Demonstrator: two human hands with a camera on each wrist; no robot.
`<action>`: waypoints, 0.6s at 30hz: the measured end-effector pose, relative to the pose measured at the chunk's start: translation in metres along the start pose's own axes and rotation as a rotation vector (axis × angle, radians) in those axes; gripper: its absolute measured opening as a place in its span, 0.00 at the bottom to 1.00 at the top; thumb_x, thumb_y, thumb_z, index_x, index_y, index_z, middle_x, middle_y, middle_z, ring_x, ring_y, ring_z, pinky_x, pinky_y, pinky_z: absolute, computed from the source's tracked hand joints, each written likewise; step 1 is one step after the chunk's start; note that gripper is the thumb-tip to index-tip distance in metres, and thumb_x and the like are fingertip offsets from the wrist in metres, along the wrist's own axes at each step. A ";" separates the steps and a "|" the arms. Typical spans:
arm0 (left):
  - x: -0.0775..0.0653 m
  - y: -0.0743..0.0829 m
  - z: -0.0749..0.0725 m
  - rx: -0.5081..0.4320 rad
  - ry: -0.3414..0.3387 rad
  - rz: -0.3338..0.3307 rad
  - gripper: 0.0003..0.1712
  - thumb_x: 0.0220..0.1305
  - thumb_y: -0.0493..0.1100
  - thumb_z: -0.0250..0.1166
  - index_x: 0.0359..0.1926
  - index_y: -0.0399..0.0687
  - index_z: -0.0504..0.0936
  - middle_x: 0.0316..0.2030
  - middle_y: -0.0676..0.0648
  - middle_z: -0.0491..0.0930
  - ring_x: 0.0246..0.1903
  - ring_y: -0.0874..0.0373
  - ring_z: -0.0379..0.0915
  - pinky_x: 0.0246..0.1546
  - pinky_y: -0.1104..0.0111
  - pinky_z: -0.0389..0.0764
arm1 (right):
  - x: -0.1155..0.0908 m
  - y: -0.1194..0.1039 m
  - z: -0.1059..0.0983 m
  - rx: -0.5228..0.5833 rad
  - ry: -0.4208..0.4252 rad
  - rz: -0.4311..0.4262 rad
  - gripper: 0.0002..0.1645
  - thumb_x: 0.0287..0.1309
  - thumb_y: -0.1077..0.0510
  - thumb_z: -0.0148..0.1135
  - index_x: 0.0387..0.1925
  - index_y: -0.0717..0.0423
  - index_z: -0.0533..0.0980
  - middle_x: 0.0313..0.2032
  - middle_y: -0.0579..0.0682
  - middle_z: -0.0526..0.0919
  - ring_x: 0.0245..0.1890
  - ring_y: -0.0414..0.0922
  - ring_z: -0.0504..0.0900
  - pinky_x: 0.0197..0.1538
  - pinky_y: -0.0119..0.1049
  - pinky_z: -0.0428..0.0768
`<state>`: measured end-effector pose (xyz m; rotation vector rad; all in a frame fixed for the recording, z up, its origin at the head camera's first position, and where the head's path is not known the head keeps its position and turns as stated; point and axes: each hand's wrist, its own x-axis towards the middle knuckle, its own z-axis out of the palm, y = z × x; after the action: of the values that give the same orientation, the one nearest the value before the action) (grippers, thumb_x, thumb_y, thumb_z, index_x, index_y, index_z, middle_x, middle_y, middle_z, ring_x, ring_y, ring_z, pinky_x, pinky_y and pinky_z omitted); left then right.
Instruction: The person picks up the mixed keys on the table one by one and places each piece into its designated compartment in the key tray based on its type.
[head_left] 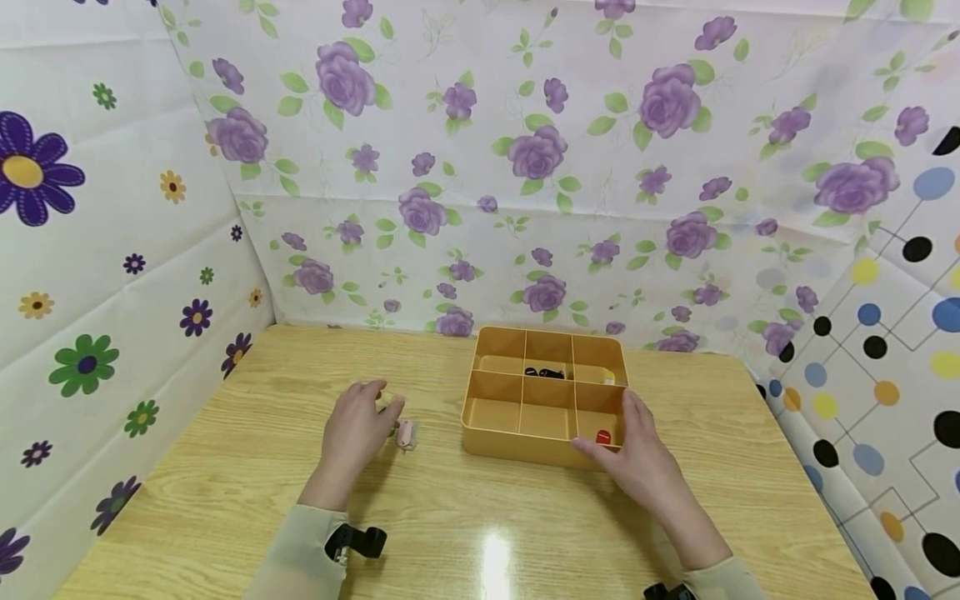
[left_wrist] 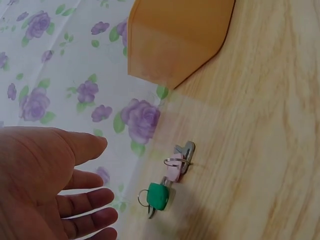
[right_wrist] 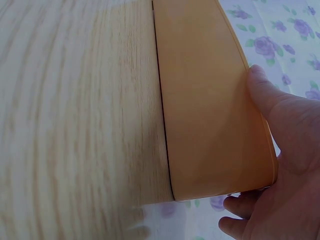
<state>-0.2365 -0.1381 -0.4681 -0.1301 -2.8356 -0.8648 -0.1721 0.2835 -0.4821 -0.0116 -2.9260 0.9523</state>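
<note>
A key with a pink cap and a key with a green cap, each with a metal ring, lie side by side on the table. Above them, fingers apart from the keys, hovers my left hand, which holds nothing. To their right stands an orange six-compartment organizer box. My right hand grips its front right corner, thumb on the front rim and fingers along the right side. Inside, black items lie in the back middle compartment, a yellow item in the back right, and a red item in the front right.
The light wood table ends at the back against a curtain with purple roses. Patterned cloths hang at both sides, one with daisies at left and one with dots at right.
</note>
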 end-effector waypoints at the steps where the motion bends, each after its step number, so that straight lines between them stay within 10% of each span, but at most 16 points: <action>1: 0.000 -0.001 0.000 0.001 -0.004 -0.005 0.32 0.81 0.51 0.67 0.73 0.31 0.78 0.61 0.29 0.82 0.57 0.32 0.80 0.53 0.39 0.84 | 0.000 0.000 0.000 -0.001 0.000 -0.002 0.82 0.65 0.16 0.63 0.88 0.68 0.37 0.86 0.73 0.42 0.74 0.77 0.67 0.67 0.73 0.75; 18: -0.006 -0.018 0.010 0.039 -0.057 -0.075 0.36 0.78 0.53 0.71 0.73 0.30 0.77 0.64 0.25 0.78 0.60 0.26 0.76 0.56 0.34 0.80 | 0.000 0.000 -0.001 -0.001 -0.003 0.002 0.82 0.64 0.16 0.63 0.88 0.67 0.37 0.86 0.72 0.42 0.75 0.77 0.66 0.67 0.74 0.74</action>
<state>-0.2347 -0.1475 -0.4866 -0.0437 -2.9258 -0.8335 -0.1725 0.2841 -0.4817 -0.0132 -2.9300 0.9519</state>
